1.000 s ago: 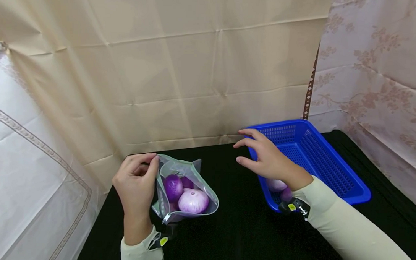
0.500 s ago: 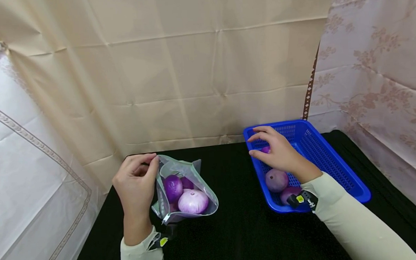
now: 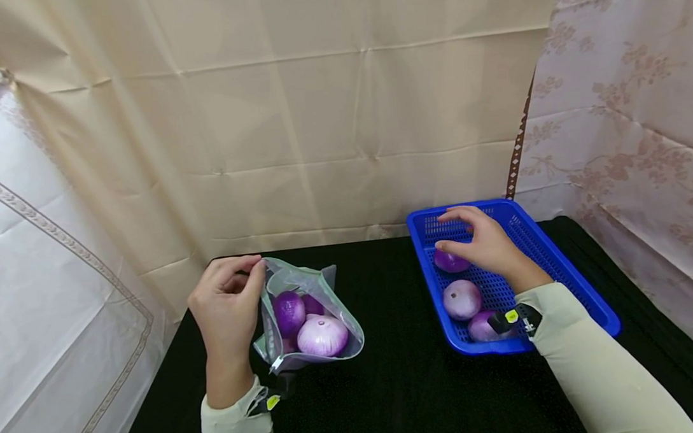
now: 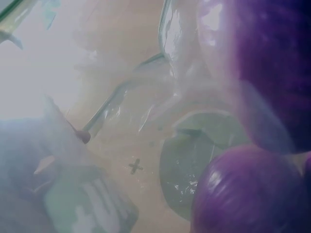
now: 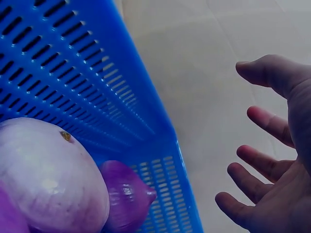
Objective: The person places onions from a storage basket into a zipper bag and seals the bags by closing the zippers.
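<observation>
My left hand [image 3: 228, 306] pinches the upper left rim of a zip bag [image 3: 332, 306] between thumb and fingers. Inside the mouth of the bag sit several onions: a pale one [image 3: 322, 336] in front, a dark purple one [image 3: 289, 313] behind. In the left wrist view, purple onions [image 4: 248, 191] show beside clear plastic. Over the blue basket hovers my right hand [image 3: 487, 246], its fingers spread and holding nothing. Just under its thumb is a purple onion [image 3: 450, 261]; a paler onion [image 3: 461, 300] and another purple onion [image 3: 481, 326], partly behind the wrist camera, lie nearer.
The slotted blue basket [image 3: 578, 297] stands at the right on a black cloth [image 3: 386, 381]. A beige curtain [image 3: 320, 115] hangs behind the table, with a floral cloth [image 3: 635, 117] at the right and a white one [image 3: 51, 303] at the left.
My right hand has moved right, from the basket's left edge to inside its outline, uncovering the onions there. The left hand and the bag have stayed in place.
</observation>
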Tool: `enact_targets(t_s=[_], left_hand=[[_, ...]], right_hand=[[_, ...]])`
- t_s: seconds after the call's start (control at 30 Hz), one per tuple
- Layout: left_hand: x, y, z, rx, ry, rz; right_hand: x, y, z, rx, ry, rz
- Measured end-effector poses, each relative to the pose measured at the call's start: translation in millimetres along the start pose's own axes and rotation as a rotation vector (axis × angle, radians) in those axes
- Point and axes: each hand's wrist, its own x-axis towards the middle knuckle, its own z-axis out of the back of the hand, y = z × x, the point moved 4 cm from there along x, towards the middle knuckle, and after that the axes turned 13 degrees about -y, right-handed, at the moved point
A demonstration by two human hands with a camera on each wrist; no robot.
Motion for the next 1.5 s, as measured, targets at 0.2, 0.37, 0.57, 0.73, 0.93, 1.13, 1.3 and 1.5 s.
enact_targets(t_s=[0.2, 0.37, 0.57, 0.73, 0.93, 1.13, 1.3, 1.5], left_hand=[[-0.2, 0.2, -0.4, 0.003, 0.003, 0.0], [-0.3, -0.6, -0.5, 0.004, 0.005, 0.004], [-0.4, -0.4, -1.2, -0.011, 0.006, 0.001], [-0.5, -0.1, -1.3, -0.006, 0.009, 0.001], [-0.1, -0.6, -1.5, 0.002, 0.012, -0.007], [0.3, -0.5, -1.4, 0.004, 0.014, -0.011], [-0.2, -1.1, -1.1, 0.004, 0.017, -0.009], [-0.7, -2.3, -1.2, 0.006, 0.016, -0.007]], right_hand=[[4.0, -19, 5, 0.063, 0.002, -0.092], [4.6, -31, 8, 0.072, -0.01, -0.145], [3.1, -40, 10, 0.091, 0.025, -0.233], [4.1, -48, 9, 0.074, 0.052, -0.293], [3.1, -58, 5, 0.01, 0.121, -0.35], [0.5, -67, 4, -0.033, 0.146, -0.376], [-0.8, -72, 5, -0.018, 0.189, -0.42], [-2.1, -76, 2, -0.02, 0.258, -0.463]])
